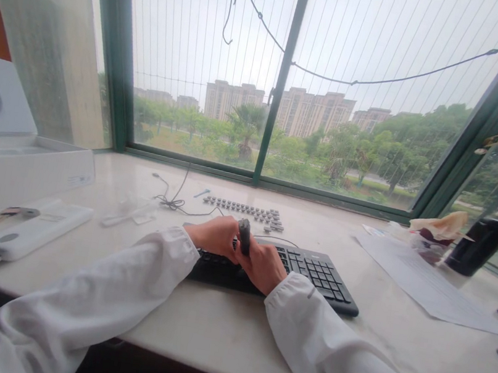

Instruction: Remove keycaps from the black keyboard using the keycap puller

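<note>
A black keyboard point(326, 279) lies on the pale stone counter, with both hands above its left and middle part. My right hand point(265, 267) is closed round a short, thick, dark rod-shaped object point(244, 235) that sticks up with a rough, greyish top end. I cannot tell its exact kind. My left hand point(218, 236) is closed too and meets the right one by this object; its fingertips are hidden, so what they grip does not show. Behind the keyboard, loose keycaps point(245, 210) stand in rows on the counter.
A coiled cable point(174, 203) and a small blue tool point(202, 192) lie behind, left of the keycaps. Left are a white power bank point(31, 232) with keys on it and a white box point(22, 165). Right are paper sheets point(431, 285) and a black cylinder point(478, 246). Windows stand behind.
</note>
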Demonstrator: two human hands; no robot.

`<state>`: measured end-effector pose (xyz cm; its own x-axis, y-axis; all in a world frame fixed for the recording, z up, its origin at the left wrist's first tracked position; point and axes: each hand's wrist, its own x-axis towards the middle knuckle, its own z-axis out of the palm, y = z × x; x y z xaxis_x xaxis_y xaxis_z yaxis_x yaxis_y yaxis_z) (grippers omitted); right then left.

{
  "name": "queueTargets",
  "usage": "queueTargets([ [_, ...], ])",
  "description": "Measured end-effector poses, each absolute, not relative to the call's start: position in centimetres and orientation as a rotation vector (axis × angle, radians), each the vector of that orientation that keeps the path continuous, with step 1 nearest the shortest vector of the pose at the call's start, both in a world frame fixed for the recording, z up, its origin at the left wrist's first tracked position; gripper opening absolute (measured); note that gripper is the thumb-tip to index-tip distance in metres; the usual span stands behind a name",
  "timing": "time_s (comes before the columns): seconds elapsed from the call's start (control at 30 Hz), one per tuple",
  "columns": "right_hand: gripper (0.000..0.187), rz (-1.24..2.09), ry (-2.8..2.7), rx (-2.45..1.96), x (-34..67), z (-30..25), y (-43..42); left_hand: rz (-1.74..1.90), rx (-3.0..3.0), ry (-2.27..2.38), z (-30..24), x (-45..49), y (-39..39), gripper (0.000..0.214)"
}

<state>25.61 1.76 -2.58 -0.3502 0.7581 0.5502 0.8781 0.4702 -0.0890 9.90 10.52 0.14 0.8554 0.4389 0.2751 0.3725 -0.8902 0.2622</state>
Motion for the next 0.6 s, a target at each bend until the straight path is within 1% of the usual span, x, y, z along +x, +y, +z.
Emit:
queueTargets([
  [0.1,0.031,-0.33,-2.204,-1.332,25.5,-2.5,1.5,0.507,2.816,0.609,0.3,9.8,10.3,0.02],
  [0.3,0.026,-0.422,-2.163,-1.125,24.7,-2.7,1.0,0.486,2.825,0.528,0.5,9.5,10.4,0.012],
  [0.5,0.029,-0.315,-1.658,-1.516,26.1,-1.3,2.5,0.494,2.776,0.51,0.5,9.4,10.3,0.023],
  [0.6,0.032,-0.22,-1.53,-1.586,27.1,-0.6,3.3,0.468,2.753,0.487,0.7,9.2,10.2,0.023],
])
